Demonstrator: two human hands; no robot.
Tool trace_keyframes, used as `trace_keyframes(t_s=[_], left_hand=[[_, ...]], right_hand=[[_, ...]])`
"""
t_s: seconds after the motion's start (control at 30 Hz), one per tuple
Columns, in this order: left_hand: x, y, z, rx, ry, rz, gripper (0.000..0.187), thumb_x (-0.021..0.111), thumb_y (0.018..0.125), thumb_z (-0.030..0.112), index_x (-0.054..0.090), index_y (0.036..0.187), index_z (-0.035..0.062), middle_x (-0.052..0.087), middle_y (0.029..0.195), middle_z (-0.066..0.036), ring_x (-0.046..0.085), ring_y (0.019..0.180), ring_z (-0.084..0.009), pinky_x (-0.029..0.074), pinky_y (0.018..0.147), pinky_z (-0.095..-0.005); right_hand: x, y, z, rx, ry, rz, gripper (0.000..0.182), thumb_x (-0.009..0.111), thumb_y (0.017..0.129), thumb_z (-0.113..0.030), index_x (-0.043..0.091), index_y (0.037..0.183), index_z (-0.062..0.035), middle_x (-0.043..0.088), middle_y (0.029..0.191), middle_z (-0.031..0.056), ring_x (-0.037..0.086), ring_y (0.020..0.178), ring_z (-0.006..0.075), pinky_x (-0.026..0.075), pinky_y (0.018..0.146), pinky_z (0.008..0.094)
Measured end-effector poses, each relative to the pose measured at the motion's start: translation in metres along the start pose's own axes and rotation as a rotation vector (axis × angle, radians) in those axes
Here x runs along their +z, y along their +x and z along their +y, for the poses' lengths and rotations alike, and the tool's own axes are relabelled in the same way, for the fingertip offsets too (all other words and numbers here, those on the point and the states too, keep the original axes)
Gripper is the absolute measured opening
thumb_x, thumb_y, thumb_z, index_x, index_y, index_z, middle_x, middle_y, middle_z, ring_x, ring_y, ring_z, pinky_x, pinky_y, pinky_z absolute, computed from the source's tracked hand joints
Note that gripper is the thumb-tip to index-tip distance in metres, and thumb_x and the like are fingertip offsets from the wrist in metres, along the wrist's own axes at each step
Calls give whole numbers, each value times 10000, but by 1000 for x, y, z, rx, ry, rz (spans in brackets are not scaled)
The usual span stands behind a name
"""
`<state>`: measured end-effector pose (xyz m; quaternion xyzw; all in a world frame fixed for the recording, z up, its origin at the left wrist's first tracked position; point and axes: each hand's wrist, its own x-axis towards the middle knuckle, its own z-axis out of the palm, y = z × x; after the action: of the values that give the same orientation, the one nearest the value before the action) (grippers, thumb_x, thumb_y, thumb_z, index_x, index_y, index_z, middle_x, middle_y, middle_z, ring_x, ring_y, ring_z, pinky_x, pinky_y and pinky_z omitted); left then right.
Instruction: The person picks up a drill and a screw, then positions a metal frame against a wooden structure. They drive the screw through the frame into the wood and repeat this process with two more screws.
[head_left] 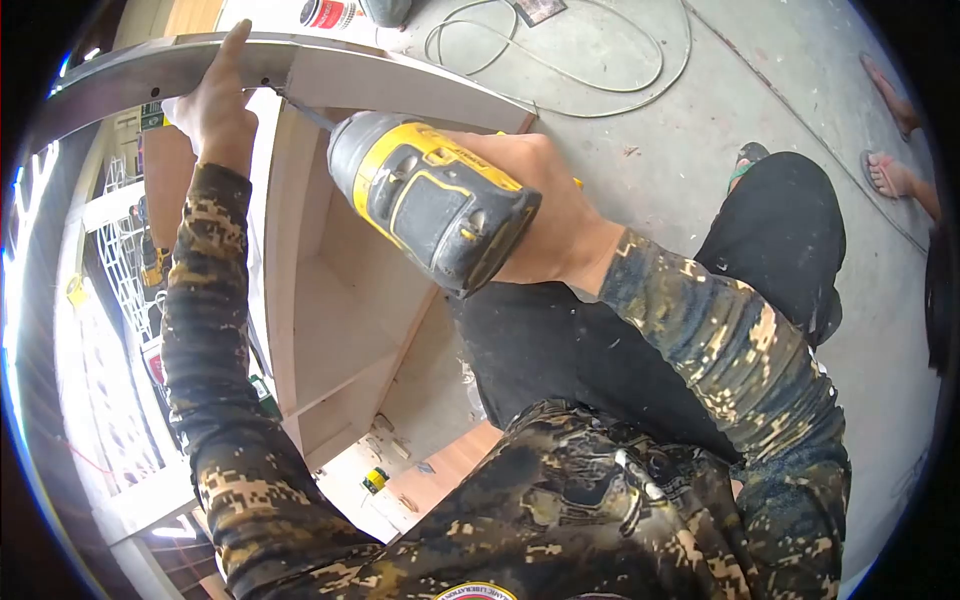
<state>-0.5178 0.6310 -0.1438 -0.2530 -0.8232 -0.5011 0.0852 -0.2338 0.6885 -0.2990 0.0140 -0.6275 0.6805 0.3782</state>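
Floor: bare grey concrete (pixel 640 140) is seen across the upper right of the frame, dusty and marked.
Cable: a pale cable (pixel 560 70) is looped on the concrete at the top centre.
Can: a red and white can (pixel 328 13) is cut off by the top edge, left of the cable.
Cabinet: a pale wooden cabinet (pixel 345 290) lies on its side at centre left, its open shelves turned toward the camera.
Top panel: a light board (pixel 400 82) runs in a curve across the upper left, forming the cabinet's upper edge.
Left hand: the left hand (pixel 215 105) is laid on the board at upper left, fingers stretched flat along it and the thumb below; nothing is gripped.
Right hand: the right hand (pixel 545 215) is wrapped fully round the handle of the drill at centre.
Drill: a yellow and black drill (pixel 430 200) is held at a slant, its bit (pixel 300 110) pointed up and left to the board, just beside the left hand.
Tape measure: a small yellow tape measure (pixel 374 480) lies on the lower panel at bottom centre.
Bystander: two feet in sandals (pixel 885 175) are seen at the right edge, well apart from the hands.
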Motion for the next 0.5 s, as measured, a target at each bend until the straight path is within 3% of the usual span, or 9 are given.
trace_keyframes(t_s=[0.03,0.27,0.4,0.47,0.5], left_hand=[[-3,2,3,5,-38,-79,1085,963,573,202,278,1354,-110,516,1259,-202,568,1147,-223,552,875,-275],[-14,9,4,58,111,-110,737,933,663,194,543,1248,-26,619,1154,-92,639,964,-161,582,812,-334],[-14,12,5,34,195,-53,725,930,671,223,548,1238,-20,626,1118,-75,630,952,-141,570,799,-307],[-17,17,3,-51,257,-72,1022,948,601,287,377,1345,-119,533,1251,-177,556,1133,-222,473,992,-317],[-22,21,0,-28,267,-119,1001,939,621,248,358,1356,-105,536,1245,-170,548,1134,-217,480,980,-333]], right_hand=[[1,0,1,-14,0,26,558,784,675,-189,646,1200,-59,715,984,183,699,903,328,560,807,371],[1,6,2,-56,-78,-19,560,801,673,-170,639,1196,-56,716,989,171,701,914,315,565,810,341],[-2,5,-3,-45,-55,-5,564,805,677,-180,636,1202,-61,717,986,166,703,912,310,568,808,339],[-1,6,-4,-47,-36,0,560,804,684,-185,632,1202,-58,718,987,165,706,907,304,570,803,335],[-3,6,-4,-37,-48,-22,564,802,693,-192,626,1210,-53,719,988,168,708,903,299,571,801,337]])
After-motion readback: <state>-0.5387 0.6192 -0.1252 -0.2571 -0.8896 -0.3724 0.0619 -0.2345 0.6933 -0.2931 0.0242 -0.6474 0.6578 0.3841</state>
